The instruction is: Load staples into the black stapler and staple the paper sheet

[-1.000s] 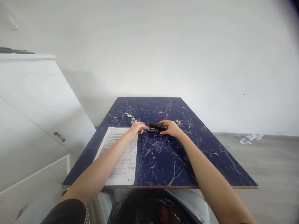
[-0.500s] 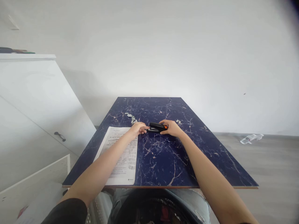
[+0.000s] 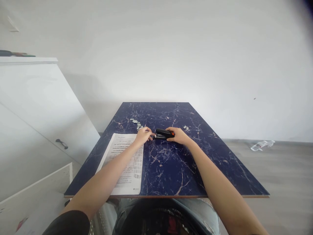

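Note:
A black stapler [image 3: 162,133] with an orange part at its rear lies across the middle of the table, its top arm raised a little from the base at the left end. My right hand [image 3: 179,135] is closed around the stapler's rear end, thumb on the near side and fingers on the far side. At the stapler's front end, my left hand [image 3: 143,135] has bent fingers gripping close to the opening. Whether anything small sits between those fingertips is too small to tell. Printed paper sheets [image 3: 126,176] lie under my left forearm.
Small pale strips [image 3: 135,121] are scattered beyond my left hand, and a few more pale pieces [image 3: 186,127] lie beyond my right hand. The dark blue marbled table [image 3: 168,176] meets a white wall. A white cabinet [image 3: 31,98] stands left; a clear plastic item [image 3: 262,145] lies on the floor at right.
My left fingers have drawn closer together and shifted slightly at the stapler's front. The right hand keeps its hold, and the stapler stays in nearly the same place.

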{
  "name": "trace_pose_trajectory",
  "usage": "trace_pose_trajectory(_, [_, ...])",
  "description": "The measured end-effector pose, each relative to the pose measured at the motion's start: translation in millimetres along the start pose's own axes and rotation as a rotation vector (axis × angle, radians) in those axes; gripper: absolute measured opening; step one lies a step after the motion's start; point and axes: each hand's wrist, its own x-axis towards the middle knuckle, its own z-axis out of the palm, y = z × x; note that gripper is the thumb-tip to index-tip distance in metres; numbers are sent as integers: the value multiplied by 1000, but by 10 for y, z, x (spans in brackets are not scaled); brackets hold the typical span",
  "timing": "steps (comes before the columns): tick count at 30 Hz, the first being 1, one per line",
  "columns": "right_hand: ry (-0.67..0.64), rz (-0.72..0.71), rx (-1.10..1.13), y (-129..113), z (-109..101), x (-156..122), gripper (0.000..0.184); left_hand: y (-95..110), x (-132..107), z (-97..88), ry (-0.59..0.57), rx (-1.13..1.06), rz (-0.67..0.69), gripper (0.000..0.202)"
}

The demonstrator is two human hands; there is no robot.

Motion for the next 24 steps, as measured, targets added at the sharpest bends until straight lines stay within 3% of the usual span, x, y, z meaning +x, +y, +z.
trace_pose_trajectory(4, [-11, -11, -25, -20, 9, -4, 42, -29, -61, 5, 60, 280, 210, 7])
trace_pose_trajectory(9, [-5, -13, -26, -66, 47, -3, 36, 6, -106, 5, 106, 529, 301, 6])
trace_pose_trajectory(17, [47, -13, -82, -101, 74, 8, 29, 27, -121, -19, 68, 683, 322, 15])
trace_pose_trajectory(21, [37, -21, -106, -75, 83, 13, 26, 49, -99, -141, 42, 915, 303, 20])
trace_pose_trajectory(24, [39, -23, -108, -54, 95, 19, 25, 55, -54, -274, 11, 1008, 211, 22])
